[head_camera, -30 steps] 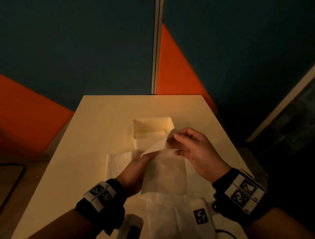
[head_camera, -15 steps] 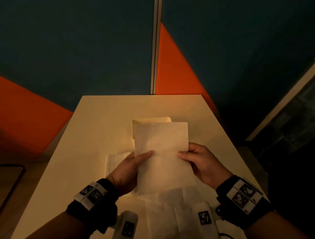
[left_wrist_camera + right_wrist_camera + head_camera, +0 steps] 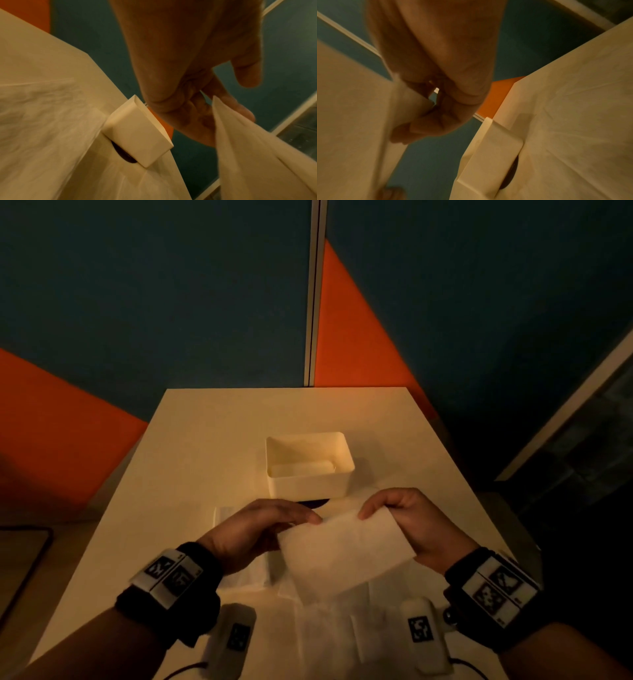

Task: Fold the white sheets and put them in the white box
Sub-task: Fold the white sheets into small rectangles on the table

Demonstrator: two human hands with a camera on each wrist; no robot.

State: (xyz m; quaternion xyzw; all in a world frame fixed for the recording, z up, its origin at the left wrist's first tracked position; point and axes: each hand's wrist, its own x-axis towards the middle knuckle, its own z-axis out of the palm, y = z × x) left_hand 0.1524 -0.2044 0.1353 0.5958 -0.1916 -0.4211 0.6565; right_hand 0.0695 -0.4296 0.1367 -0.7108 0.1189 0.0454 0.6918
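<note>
A folded white sheet [image 3: 342,549] hangs in the air between both hands, in front of the white box [image 3: 310,484]. My left hand [image 3: 260,525] pinches its upper left edge, and the sheet [image 3: 257,155] shows doubled over at my fingers. My right hand [image 3: 407,518] grips the upper right corner, fingers curled over the sheet [image 3: 359,121]. The box [image 3: 137,132] stands open on the table, with a folded sheet [image 3: 301,467] lying inside it. More white sheets [image 3: 329,631] lie flat on the table under my hands.
The pale table [image 3: 212,440] runs back to a blue and orange wall [image 3: 359,347]. A dark round mark [image 3: 313,503] shows on the table at the box's near side. Another sheet [image 3: 224,513] lies left of my hands. The table's right edge drops to dark floor.
The sheet, held up tall and hiding the box half a second ago, is now folded over, shorter and lower. Both hands came down and nearer to me; the box is uncovered.
</note>
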